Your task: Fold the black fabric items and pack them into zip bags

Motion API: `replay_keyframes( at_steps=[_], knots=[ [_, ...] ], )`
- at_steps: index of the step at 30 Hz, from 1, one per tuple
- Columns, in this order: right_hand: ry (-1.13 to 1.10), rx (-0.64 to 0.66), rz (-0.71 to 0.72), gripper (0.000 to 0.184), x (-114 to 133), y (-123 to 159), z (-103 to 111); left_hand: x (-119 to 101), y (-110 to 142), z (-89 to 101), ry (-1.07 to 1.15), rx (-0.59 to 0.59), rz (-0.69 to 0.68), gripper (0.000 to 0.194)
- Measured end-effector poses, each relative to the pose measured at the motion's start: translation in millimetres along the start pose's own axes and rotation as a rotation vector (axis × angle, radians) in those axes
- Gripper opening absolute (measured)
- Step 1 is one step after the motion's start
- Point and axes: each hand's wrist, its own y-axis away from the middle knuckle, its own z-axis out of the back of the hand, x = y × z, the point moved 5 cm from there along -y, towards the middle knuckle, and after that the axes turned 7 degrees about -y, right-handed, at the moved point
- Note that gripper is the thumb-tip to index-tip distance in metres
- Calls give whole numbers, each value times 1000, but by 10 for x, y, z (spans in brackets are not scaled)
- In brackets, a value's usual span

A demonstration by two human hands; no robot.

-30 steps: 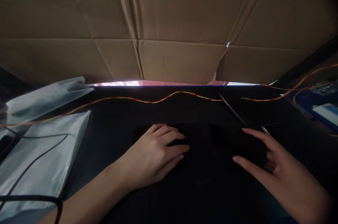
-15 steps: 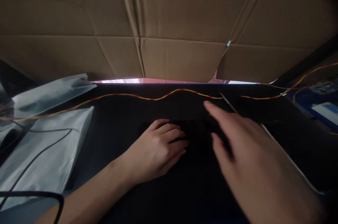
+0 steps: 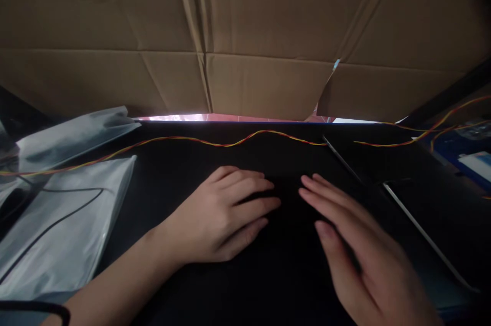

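Observation:
My left hand (image 3: 224, 216) lies flat on the black table surface (image 3: 230, 159), fingers stretched out to the right over a dark flat object (image 3: 286, 198) that I can hardly make out. My right hand (image 3: 355, 246) is open too, fingers straight and together, pointing up-left, with the fingertips close to those of the left hand above the same dark thing. Neither hand grips anything that I can see.
Silvery plastic bags (image 3: 65, 213) lie at the left with a black cable (image 3: 49, 223) across them. A red-yellow twisted wire (image 3: 230, 143) runs along the far edge. A cardboard wall (image 3: 245, 34) stands behind. A dark flat panel with a bright edge (image 3: 422, 234) lies at the right.
My right hand came in from the right, swept up and left across the middle, then dropped lower and flattened beside the left hand. The left hand's fingers spread a little.

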Motion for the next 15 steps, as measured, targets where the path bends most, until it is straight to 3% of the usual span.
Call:
replay_keyframes(
  at_steps=[3,6,12,14,15],
  knots=[
    [128,226,106,51,-156,87,-274,-21,29,-176,28,171,-64,38],
    [180,348,137,53,-321,153,-425,34,66,-253,71,273,-74,44],
    [69,466,72,49,-424,121,-201,158,71,-237,101,281,-45,61],
    [-23,402,0,45,-435,94,-96,169,57,-198,146,263,-37,60],
    [-66,296,-62,43,-460,78,-28,175,47,-162,175,240,-25,58]
  ],
)
